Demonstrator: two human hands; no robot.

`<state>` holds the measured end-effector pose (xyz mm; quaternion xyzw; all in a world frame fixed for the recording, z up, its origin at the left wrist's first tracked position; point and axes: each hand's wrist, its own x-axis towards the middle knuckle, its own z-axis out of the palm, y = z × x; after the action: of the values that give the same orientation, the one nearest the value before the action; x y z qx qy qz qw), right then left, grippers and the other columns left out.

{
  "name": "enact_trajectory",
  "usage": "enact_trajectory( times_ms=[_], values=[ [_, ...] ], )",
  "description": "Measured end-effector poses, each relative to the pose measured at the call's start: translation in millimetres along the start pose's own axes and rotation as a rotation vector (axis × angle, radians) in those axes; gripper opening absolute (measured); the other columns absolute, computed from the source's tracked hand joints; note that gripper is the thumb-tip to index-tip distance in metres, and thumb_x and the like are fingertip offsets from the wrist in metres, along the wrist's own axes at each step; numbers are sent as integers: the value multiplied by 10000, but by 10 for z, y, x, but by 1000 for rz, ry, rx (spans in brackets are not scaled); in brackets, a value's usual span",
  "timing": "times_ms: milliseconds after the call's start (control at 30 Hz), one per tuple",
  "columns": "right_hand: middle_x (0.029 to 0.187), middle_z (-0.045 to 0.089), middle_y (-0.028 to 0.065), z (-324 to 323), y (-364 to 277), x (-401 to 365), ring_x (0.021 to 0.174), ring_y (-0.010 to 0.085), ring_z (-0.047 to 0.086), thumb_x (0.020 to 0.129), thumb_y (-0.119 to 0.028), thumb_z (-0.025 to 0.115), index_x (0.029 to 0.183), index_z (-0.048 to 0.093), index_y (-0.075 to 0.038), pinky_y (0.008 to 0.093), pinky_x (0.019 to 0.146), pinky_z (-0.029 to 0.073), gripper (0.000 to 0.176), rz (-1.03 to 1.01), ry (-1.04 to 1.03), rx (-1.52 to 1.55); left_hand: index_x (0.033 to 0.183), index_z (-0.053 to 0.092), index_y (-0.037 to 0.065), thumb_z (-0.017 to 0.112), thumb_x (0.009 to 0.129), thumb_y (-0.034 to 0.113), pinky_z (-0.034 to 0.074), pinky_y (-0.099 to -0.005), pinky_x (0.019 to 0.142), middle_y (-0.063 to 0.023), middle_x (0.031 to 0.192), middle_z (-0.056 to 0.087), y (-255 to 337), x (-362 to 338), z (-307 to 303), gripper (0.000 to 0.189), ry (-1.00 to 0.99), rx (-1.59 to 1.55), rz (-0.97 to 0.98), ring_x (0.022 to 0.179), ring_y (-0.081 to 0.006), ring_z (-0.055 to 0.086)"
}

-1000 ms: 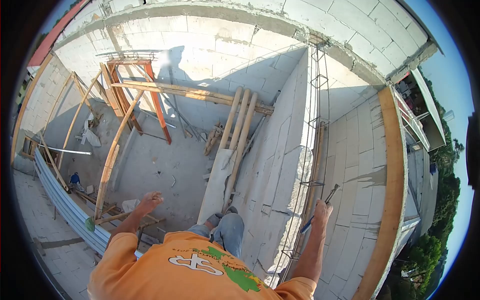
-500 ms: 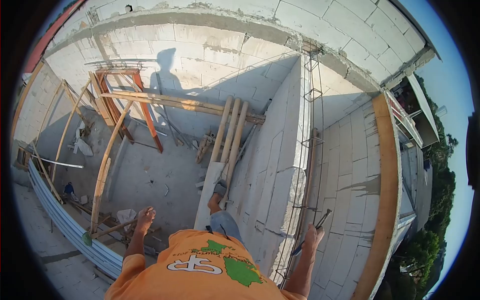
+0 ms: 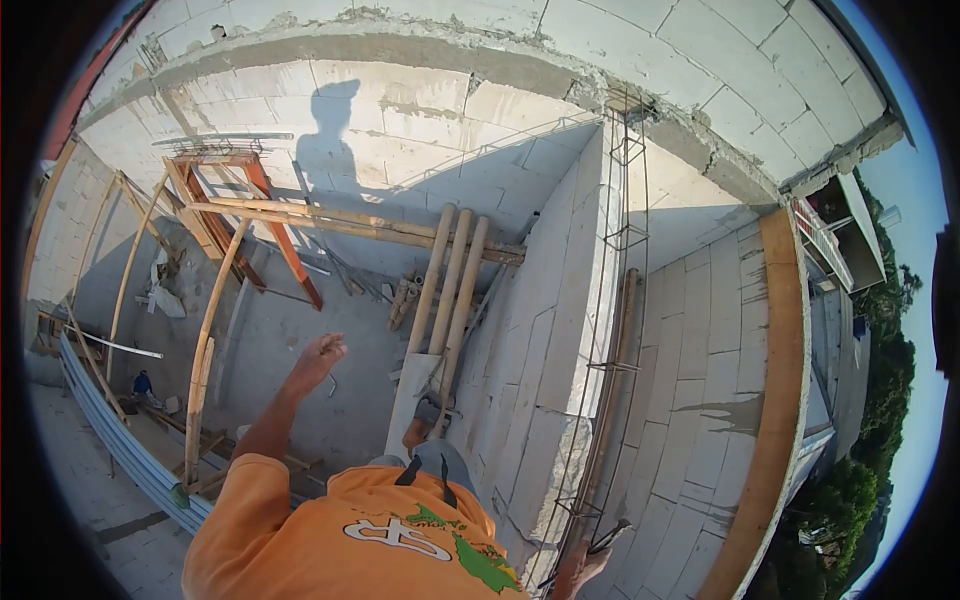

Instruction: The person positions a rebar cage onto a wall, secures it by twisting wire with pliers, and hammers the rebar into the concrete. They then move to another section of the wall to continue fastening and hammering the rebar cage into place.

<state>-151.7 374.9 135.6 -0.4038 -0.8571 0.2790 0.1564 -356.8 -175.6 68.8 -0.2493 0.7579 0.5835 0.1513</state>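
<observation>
My left hand (image 3: pixel 324 354) is held out over the room below, fingers loosely bent and apart, with nothing in it. At the lower right, my right hand (image 3: pixel 578 570) is closed on a slim hand tool (image 3: pixel 610 536) with a dark metal head, which looks like pincers. That hand is beside the rebar cage (image 3: pixel 598 400) running along the block wall (image 3: pixel 560 370). My foot, in a grey shoe (image 3: pixel 430 412), rests on a pale board (image 3: pixel 407 400) at the near end of the round wooden poles (image 3: pixel 455 285).
A floor (image 3: pixel 290 350) lies well below me. Wooden props (image 3: pixel 212 335) and a reddish door frame (image 3: pixel 283 232) stand at the left, near long metal profiles (image 3: pixel 120 440). A timber board (image 3: pixel 785 330) edges the right wall; beyond it are trees (image 3: pixel 850 500) and a drop.
My left hand has moved up and to the right, away from the wooden props. My right hand has dropped lower and slightly left with the tool. My view has shifted a little.
</observation>
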Motion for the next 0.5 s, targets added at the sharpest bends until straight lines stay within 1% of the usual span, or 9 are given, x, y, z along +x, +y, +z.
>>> enact_trajectory(
  times_ms=[133,233,267,367,433,500],
  values=[
    [830,545,235,-65,-101,-53,735,357,507,822,-147,589,1002,504,139,452,722,428,349,70,-83,-39,1316,490,-38,607,898,290,420,-324,948,-142,1165,578,388,226,61,544,-2,-11,42,1090,-210,548],
    [867,557,247,-116,-170,-46,768,362,526,828,-171,591,1040,502,140,454,741,431,387,125,-126,-83,1307,501,-29,616,891,285,426,-316,925,-115,1119,586,470,337,120,534,-1,-3,13,1058,-194,552],
    [877,559,246,-93,-150,-41,768,357,525,827,-170,592,1047,498,142,454,740,431,393,115,-109,-54,1302,507,-24,622,887,285,428,-308,912,-102,1098,589,505,410,130,531,-11,-15,28,1044,-185,552],
    [887,563,241,-11,-86,-31,765,344,526,828,-167,592,1057,496,142,449,730,433,396,110,-61,2,1299,516,-13,635,877,287,442,-312,885,-96,1099,596,626,631,169,532,-48,-4,22,1028,-172,561],
    [887,566,237,-31,-107,-40,762,337,528,828,-165,591,1059,498,140,444,721,435,394,123,-18,21,1299,518,-5,643,871,292,449,-319,875,-98,1110,601,748,811,221,536,-64,-24,35,1031,-178,571],
    [900,571,232,-27,-166,-44,775,337,530,836,-162,586,1068,498,144,439,727,439,395,144,-51,-32,1299,521,3,650,865,297,457,-327,864,-100,1122,605,990,1081,340,540,-89,-43,70,1034,-184,580]
  ],
)
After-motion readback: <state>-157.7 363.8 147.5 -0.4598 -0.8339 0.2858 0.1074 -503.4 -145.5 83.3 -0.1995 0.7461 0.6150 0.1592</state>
